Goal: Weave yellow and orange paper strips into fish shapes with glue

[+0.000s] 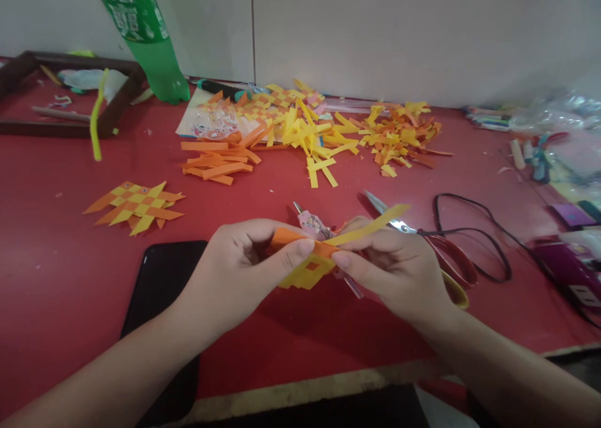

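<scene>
L hand (244, 259), R hand (397, 268) on woven paper (307, 273), nr table edge (300, 392), scissors (448, 251) beside

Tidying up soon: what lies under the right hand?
Scissors on the red table: blades and red handle loop show beyond the right hand, which pinches woven paper; the hand covers part of the yellow handle.

The left hand (244, 262) and right hand (399, 268) are bare. Forearms (117, 368) are uncovered. Fingernails (306, 246) are trimmed short.
</scene>
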Demonstrator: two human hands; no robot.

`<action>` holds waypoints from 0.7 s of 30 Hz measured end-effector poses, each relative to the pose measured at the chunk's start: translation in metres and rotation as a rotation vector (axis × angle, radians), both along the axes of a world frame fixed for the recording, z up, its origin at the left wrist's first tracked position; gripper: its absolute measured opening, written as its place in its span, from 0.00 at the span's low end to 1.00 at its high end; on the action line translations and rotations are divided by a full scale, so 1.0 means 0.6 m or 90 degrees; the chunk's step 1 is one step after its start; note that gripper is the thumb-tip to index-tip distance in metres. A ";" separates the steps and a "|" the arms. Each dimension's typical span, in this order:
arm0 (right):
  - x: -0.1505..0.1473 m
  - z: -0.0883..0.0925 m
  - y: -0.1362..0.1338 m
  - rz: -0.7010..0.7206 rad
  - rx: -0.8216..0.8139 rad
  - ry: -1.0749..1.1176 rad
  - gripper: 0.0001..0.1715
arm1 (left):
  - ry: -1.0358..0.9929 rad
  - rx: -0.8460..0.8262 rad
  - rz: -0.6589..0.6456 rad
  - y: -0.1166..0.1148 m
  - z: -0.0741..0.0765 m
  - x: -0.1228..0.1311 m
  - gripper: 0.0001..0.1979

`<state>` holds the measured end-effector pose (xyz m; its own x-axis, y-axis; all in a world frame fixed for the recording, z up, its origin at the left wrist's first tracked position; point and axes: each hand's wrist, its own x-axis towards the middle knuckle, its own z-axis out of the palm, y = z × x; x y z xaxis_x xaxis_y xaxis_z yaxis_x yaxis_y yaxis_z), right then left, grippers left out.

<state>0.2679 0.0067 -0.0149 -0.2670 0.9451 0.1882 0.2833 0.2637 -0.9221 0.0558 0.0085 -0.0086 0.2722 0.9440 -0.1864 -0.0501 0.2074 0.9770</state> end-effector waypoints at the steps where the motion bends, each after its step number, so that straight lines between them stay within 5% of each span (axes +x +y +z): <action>1: 0.001 0.000 -0.001 0.005 0.007 -0.013 0.03 | 0.017 0.007 -0.007 0.000 0.000 0.000 0.04; 8: 0.000 0.002 0.000 0.029 0.072 -0.062 0.03 | 0.107 0.017 -0.034 0.001 0.004 -0.001 0.04; 21: 0.004 0.002 -0.001 0.039 0.039 -0.035 0.03 | 0.011 -0.057 -0.057 0.002 0.001 -0.002 0.03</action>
<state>0.2701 0.0061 -0.0138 -0.3349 0.9142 0.2282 0.3145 0.3367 -0.8876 0.0547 0.0098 -0.0083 0.3512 0.8951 -0.2747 -0.0101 0.2969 0.9548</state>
